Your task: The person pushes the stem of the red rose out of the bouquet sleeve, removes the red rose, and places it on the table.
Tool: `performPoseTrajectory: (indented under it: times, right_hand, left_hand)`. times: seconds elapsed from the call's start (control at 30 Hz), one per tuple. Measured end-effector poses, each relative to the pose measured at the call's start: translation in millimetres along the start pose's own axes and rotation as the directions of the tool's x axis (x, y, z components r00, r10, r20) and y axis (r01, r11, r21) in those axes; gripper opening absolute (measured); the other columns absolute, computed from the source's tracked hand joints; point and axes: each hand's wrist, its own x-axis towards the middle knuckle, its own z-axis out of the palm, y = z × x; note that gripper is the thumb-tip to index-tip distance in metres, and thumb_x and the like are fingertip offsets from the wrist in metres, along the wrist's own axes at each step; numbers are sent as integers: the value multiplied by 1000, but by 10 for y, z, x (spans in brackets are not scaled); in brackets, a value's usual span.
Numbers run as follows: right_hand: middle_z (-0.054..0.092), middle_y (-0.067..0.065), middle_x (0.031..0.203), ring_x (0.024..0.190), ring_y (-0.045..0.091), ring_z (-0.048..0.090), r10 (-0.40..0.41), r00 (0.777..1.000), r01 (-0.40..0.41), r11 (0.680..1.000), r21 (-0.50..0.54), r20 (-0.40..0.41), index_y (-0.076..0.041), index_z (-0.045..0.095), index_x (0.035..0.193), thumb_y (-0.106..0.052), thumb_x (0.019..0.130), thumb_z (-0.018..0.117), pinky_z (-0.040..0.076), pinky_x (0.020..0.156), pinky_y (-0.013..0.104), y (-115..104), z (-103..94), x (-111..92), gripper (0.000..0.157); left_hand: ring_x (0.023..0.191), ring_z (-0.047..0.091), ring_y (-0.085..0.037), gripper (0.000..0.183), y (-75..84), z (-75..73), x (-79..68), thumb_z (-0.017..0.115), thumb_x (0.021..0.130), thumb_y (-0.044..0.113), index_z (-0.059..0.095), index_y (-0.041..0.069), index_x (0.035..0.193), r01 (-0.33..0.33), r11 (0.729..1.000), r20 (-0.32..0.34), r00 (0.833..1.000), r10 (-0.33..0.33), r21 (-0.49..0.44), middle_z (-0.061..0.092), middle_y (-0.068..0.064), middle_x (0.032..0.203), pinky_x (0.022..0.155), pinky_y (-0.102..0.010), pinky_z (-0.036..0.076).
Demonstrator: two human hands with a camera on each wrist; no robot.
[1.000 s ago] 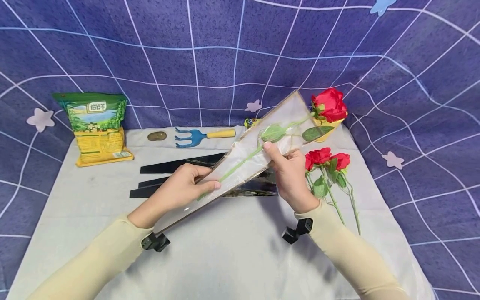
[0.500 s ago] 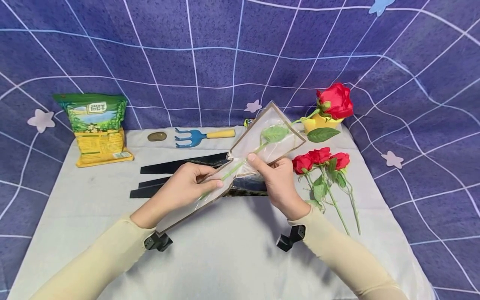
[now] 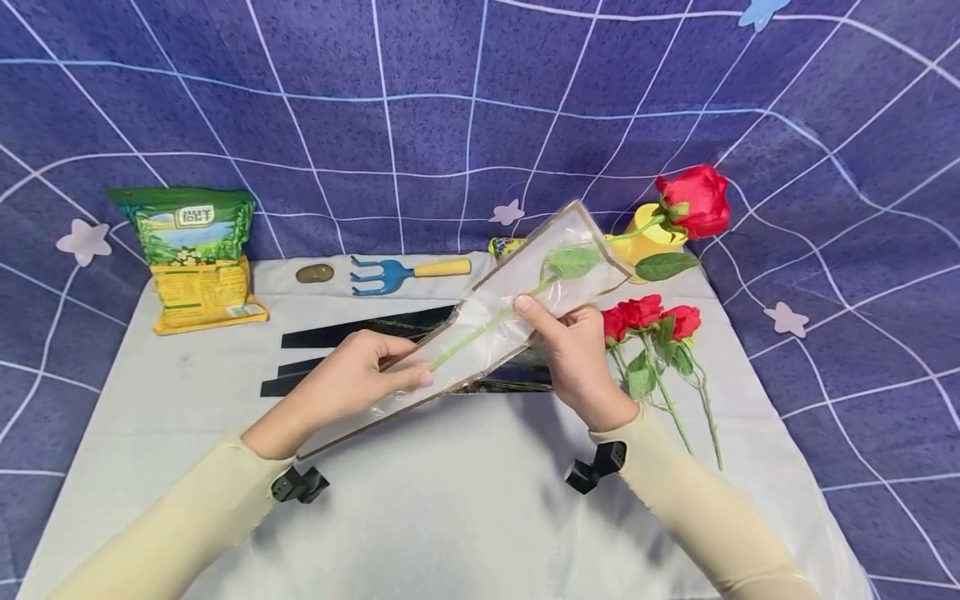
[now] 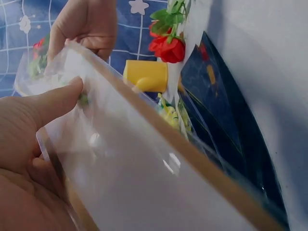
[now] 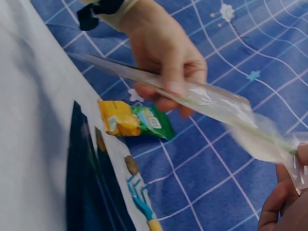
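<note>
A long clear flower sleeve (image 3: 487,333) with a brown-gold border slants up to the right between both hands. Inside it runs the green stem of a red rose (image 3: 697,202), whose bloom and one leaf stick out past the wide end. My left hand (image 3: 360,375) pinches the sleeve's lower half near the stem's end, thumb on top. Higher up, my right hand (image 3: 573,358) grips sleeve and stem below the enclosed leaf. In the left wrist view the sleeve (image 4: 130,159) fills the foreground. The right wrist view shows the left hand (image 5: 168,57) holding the narrow part.
Dark sleeves (image 3: 330,333) lie flat beneath the held one. Several red roses (image 3: 641,312) lie on the right. Along the back are a green-yellow bag (image 3: 198,258), a brown stone (image 3: 313,272), a blue hand rake (image 3: 390,275) and a yellow watering can or pot (image 3: 645,233).
The rose bloom has moved right, further out of the sleeve's wide end. My right hand slid down, then back up to the right; the sleeve buckled and straightened. My left hand shifted slightly left.
</note>
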Motion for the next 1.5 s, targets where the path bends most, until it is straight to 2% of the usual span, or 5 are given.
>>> performPoseTrajectory:
  times: [0.2,0.93,1.17,1.3,1.5]
  right_hand:
    - [63,16,102,89,22,63,11,1000,-11,997,74,3,2,63,106,-2,81,73,50,78,34,-88,-46,51,27]
    - [64,14,103,90,20,62,89,992,-95,992,77,85,1,62,109,-4,83,71,50,78,34,2,-53,-29,29]
    - [66,6,75,69,17,61,277,936,-244,956,-165,219,-3,65,93,-13,85,70,48,66,29,-84,-288,-54,14]
    - [69,16,94,87,28,65,327,910,-237,915,-326,255,2,64,104,-19,87,69,50,72,35,-196,-423,-55,27]
    - [68,19,93,80,31,67,270,938,-196,931,-309,219,10,63,107,-15,88,67,50,64,30,-439,-527,-75,31]
  left_hand:
    - [50,28,-7,33,-54,-66,-33,70,83,40,52,17,68,-16,1000,-3,1000,16,25,33,5,58,47,-24,28]
    - [48,29,-8,27,73,-31,96,70,83,38,58,20,68,-19,1000,-13,1000,19,-3,36,8,53,43,-27,26]
    - [48,33,-10,17,-73,-126,21,68,84,42,69,25,85,47,998,23,999,-46,-32,61,6,67,41,-28,26]
    - [50,35,-8,18,-182,-213,-43,68,84,43,67,25,82,34,999,16,999,-34,13,56,8,61,42,-28,27]
    - [54,37,-8,17,-284,-311,-130,68,84,41,68,24,84,29,999,17,999,-29,19,55,7,63,45,-27,28]
